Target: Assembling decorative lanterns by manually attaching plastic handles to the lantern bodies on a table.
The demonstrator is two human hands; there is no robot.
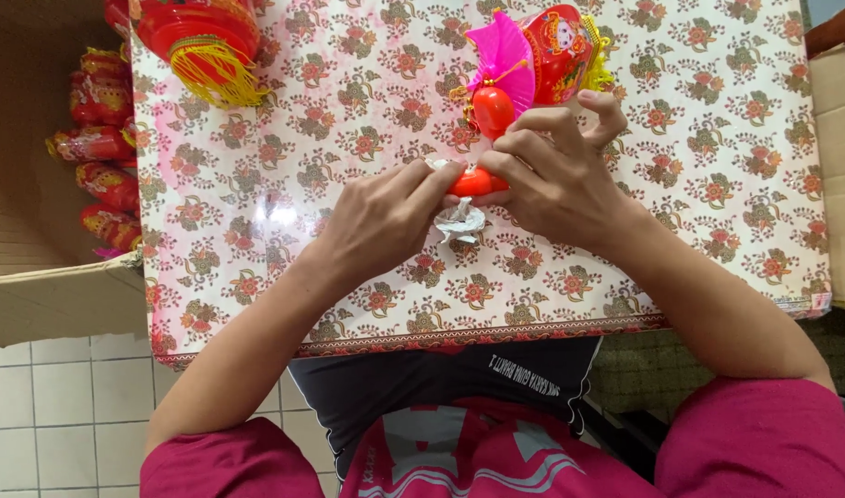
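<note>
Right at the middle of the flower-patterned table (256, 184), both hands meet over a small orange-red plastic piece (471, 183). Seen from the head camera, the left hand (381, 221) has its fingers drawn narrow, pinching the piece's left end together with a crumpled bit of white wrapper (459, 221) that hangs just under it. The right hand (556, 180) closes thumb and forefinger on the piece's right end, while its other fingers curl loosely above. Just beyond the right hand's fingers lies a red lantern ornament (559, 51) with a pink fan-shaped part (504, 51) and a red bulb (493, 109), touching the tabletop. Near the table's far left corner rests a second red lantern with a yellow tassel (206, 51). Off the table's left edge, a cardboard box (53, 300) holds a stack of wrapped red ornaments (100, 148).
</note>
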